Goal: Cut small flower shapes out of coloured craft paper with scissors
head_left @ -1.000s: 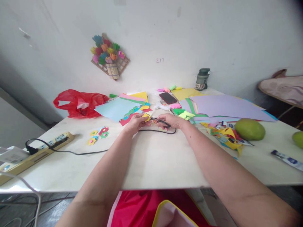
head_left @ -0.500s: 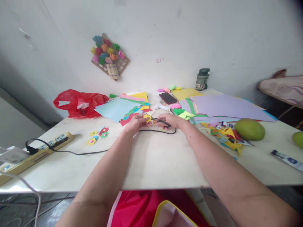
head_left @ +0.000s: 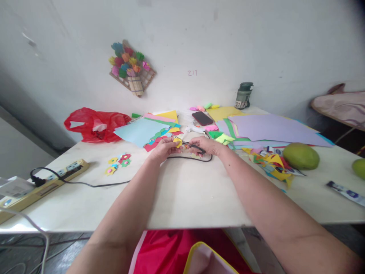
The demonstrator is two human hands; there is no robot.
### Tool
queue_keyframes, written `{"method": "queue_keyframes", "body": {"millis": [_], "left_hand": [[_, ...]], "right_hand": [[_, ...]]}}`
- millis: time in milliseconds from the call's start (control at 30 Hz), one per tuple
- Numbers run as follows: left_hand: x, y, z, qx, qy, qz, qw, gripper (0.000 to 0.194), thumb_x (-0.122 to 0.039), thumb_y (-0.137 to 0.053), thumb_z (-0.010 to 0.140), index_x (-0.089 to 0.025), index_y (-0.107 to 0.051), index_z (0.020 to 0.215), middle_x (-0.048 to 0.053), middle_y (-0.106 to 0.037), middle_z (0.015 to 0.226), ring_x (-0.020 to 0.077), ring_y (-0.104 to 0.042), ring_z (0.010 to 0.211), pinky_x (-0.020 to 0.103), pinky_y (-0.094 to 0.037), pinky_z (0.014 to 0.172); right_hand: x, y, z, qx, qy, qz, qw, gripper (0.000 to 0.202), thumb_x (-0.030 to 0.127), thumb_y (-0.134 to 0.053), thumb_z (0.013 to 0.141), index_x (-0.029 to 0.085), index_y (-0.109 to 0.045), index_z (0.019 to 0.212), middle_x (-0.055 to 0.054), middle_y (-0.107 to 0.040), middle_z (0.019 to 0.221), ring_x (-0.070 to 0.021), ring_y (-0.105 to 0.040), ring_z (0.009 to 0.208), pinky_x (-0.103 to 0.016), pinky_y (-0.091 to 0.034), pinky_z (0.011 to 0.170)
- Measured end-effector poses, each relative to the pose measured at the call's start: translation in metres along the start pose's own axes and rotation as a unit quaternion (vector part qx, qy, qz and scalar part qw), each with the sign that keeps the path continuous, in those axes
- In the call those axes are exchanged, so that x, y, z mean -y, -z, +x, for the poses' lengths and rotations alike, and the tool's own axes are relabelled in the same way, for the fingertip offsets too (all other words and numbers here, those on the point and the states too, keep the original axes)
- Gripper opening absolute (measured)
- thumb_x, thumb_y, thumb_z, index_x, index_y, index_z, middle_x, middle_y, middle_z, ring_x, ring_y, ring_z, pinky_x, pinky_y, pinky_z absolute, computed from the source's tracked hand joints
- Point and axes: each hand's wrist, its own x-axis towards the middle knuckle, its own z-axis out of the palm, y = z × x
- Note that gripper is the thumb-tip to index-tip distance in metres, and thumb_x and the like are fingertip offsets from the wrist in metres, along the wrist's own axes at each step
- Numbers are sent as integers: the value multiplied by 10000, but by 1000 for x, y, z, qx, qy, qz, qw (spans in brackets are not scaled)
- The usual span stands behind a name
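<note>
My left hand pinches a small piece of yellow paper above the middle of the table. Dark-handled scissors are held by my right hand, their blades pointing left at the yellow paper. A black cord curves on the table just below both hands. Behind them lies a white glue gun. Coloured paper strips lie beside my left hand, and green paper is behind my right hand.
Paper flowers and a power strip are at the left, behind them a red bag. A phone, bottle, paper sheets, scraps, green fruit and a tube stand or lie rightward.
The scissors' blades have shifted slightly at the yellow paper. Both hands stay in nearly the same place.
</note>
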Motion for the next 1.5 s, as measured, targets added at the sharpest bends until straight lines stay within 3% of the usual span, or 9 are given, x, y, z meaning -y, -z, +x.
{"method": "queue_keyframes", "body": {"millis": [200, 433, 700, 967, 1133, 1267, 1500], "left_hand": [[-2, -1, 0, -44, -22, -8, 999, 288, -307, -774, 591, -139, -551, 660, 30, -670, 689, 134, -637, 580, 268, -518, 623], [-1, 1, 0, -28, -32, 7, 999, 307, -333, -798, 579, -130, -591, 681, 27, -659, 716, 135, -629, 647, 278, -514, 649], [2, 3, 0, -21, -31, 13, 999, 344, -343, -830, 551, -128, -606, 698, 24, -674, 729, 124, -626, 643, 279, -520, 681], [3, 5, 1, -7, -29, 21, 999, 318, -342, -811, 595, -138, -595, 708, 18, -675, 709, 137, -659, 622, 291, -540, 709], [1, 2, 0, -7, -33, 14, 999, 295, -321, -793, 631, -136, -577, 709, 18, -667, 696, 138, -667, 649, 316, -546, 773], [0, 0, 0, -10, -34, -2, 999, 265, -297, -781, 655, -139, -581, 727, 14, -662, 709, 141, -679, 700, 324, -550, 812], [3, -4, 2, -21, -26, -38, 999, 216, -243, -770, 667, -137, -584, 695, 19, -663, 684, 170, -698, 758, 306, -564, 800]], "right_hand": [[8, -2, -4, -10, -7, 13, 1000, 208, 241, -720, 687, 135, -598, 818, 42, -576, 556, -64, -488, 399, -177, -383, 338], [10, -2, -5, -2, -23, 5, 1000, 217, 265, -725, 674, 157, -590, 807, 35, -617, 596, -51, -456, 394, -192, -389, 375], [-1, 2, 1, -53, 103, -166, 979, 320, 391, -757, 604, 155, -622, 773, 47, -545, 615, -77, -445, 550, -212, -356, 521], [3, 2, 0, -90, 104, -237, 962, 338, 435, -772, 587, 182, -644, 772, 41, -539, 620, -94, -435, 581, -214, -322, 556], [5, 0, -1, -84, 101, -196, 972, 330, 410, -777, 571, 176, -631, 752, 56, -501, 592, -85, -402, 560, -214, -307, 539], [3, 0, 2, -57, 94, -102, 989, 327, 371, -777, 550, 159, -601, 726, 60, -494, 597, -74, -411, 548, -212, -325, 517], [6, -1, -1, -12, 19, -20, 1000, 323, 377, -729, 627, 143, -601, 808, 48, -541, 586, -63, -443, 442, -199, -356, 409]]}}
